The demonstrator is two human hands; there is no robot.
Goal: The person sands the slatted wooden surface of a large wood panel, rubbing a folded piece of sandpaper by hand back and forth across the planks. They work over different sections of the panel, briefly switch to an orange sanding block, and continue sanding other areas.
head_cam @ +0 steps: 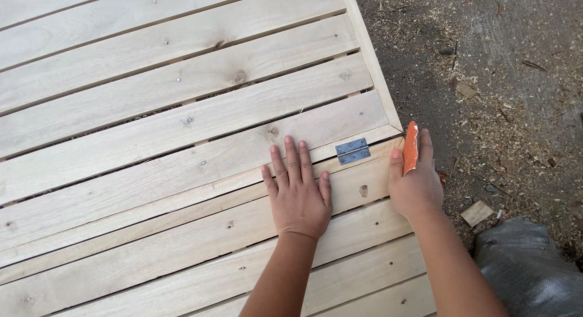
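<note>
Both forearms reach up from the lower edge onto a pale slatted wooden panel (182, 122). Left hand (297, 192) lies flat on the slats, palm down, its fingers (292, 159) straight and slightly spread, tips just beside a small grey metal hinge (353, 151) fixed across two boards. Right hand (416, 183) rests at the panel's right edge, fingers pressed together, thumb pinching an orange piece of sandpaper (410, 148) against them. Right of the panel is dirt ground (504, 80) strewn with sawdust and wood chips, with a grey sack (528, 268) at the lower right
</note>
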